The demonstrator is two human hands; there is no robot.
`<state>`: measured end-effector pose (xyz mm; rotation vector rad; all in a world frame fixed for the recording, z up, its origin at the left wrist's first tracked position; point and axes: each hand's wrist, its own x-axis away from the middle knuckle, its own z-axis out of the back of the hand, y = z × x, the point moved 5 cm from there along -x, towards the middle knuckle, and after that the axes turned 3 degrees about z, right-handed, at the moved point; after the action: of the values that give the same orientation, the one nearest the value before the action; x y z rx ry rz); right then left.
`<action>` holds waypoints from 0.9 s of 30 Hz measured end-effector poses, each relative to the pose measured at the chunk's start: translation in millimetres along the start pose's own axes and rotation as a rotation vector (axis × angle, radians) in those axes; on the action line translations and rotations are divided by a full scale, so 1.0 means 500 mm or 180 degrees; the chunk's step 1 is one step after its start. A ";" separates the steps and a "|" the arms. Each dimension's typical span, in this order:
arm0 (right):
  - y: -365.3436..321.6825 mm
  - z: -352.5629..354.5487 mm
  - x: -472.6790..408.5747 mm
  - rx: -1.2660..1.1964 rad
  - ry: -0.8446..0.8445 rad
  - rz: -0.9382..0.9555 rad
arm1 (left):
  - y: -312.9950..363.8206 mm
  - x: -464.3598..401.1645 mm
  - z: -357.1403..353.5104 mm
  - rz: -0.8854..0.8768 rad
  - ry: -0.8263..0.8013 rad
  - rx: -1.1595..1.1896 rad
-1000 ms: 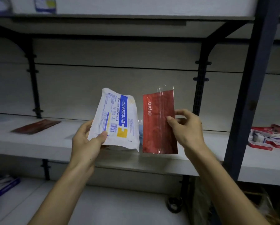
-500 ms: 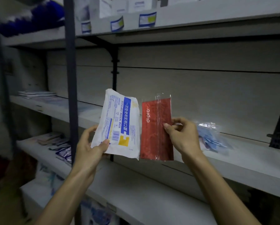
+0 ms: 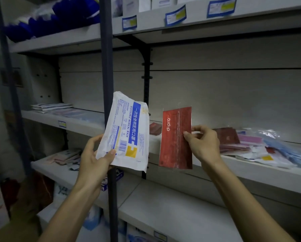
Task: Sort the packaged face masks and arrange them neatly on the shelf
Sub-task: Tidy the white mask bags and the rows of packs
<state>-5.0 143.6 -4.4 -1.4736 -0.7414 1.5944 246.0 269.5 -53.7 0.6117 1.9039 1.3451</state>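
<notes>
Before the grey metal shelf (image 3: 251,173) we are mid-sort — our left hand (image 3: 93,158) grips the white-and-blue mask packet (image 3: 127,131), our right hand (image 3: 203,144) pinches the red mask sleeve (image 3: 174,142); next, each needs its matching pile — red ones lie just right.

The white pack (image 3: 127,131) in the left hand (image 3: 93,159) reads "DISPOSABLE MEDICAL MASK"; the red pack (image 3: 175,138) in the right hand (image 3: 203,145) reads "dipro".

Illumination is dim and uneven. The brightest zone is the centre, on the white paper mask packet with blue label (image 3: 127,131). Glare marks the glossy red plastic mask packet (image 3: 176,137). Frame corners fall dark; wide-angle distortion bends the dark blue metal shelf upright (image 3: 106,67).
</notes>
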 end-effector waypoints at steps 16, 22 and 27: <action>0.094 -0.164 -0.207 -0.0010 0.0271 -0.0500 | -0.043 -0.202 -0.030 -0.0096 -0.0078 0.0088; 0.141 -0.229 -0.320 0.0061 0.0264 -0.0698 | -0.043 -0.276 -0.077 -0.0152 -0.0001 0.0037; 0.175 -0.271 -0.378 0.0243 0.0084 -0.0777 | -0.047 -0.317 -0.104 -0.0230 0.0095 -0.0017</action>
<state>108.4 -77.5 -3.5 -1.2937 -0.8036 1.4002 306.4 115.7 -20.7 0.5180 1.9270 1.3199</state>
